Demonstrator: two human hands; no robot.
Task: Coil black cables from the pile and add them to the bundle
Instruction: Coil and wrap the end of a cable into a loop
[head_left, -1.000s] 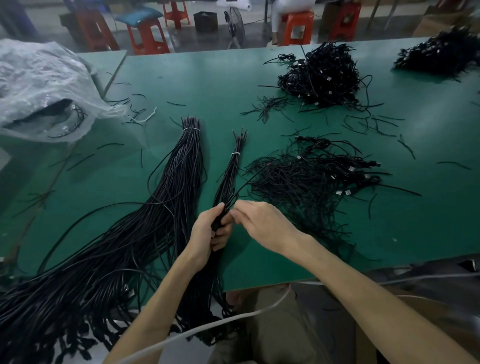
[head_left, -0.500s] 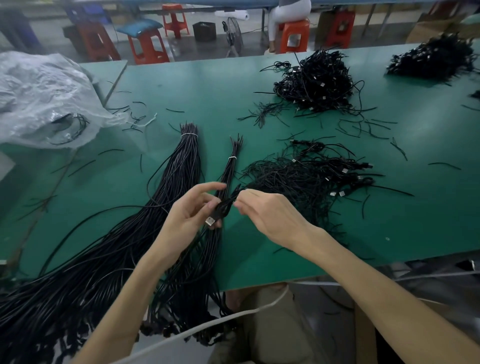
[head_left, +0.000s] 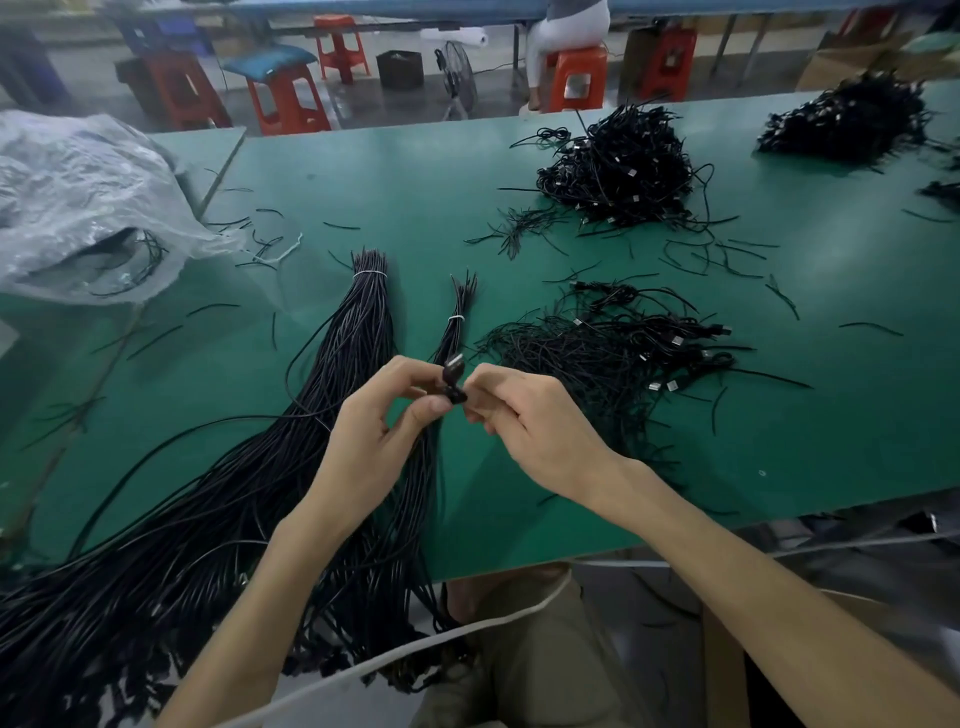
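left hand (head_left: 374, 431) and right hand (head_left: 535, 421) both pinch a cable (head_left: 453, 370), best held taut for even loops.

A crumpled clear plastic bag (head_left: 78, 197) lies at the left of the green table (head_left: 389, 171). Beyond it stand an orange stool (head_left: 340, 52) and a floor fan (head_left: 460, 78).

A black cable plug (head_left: 453, 367) stands raised between the thin tied bundle (head_left: 454, 332) and tangled pile (head_left: 597, 353).
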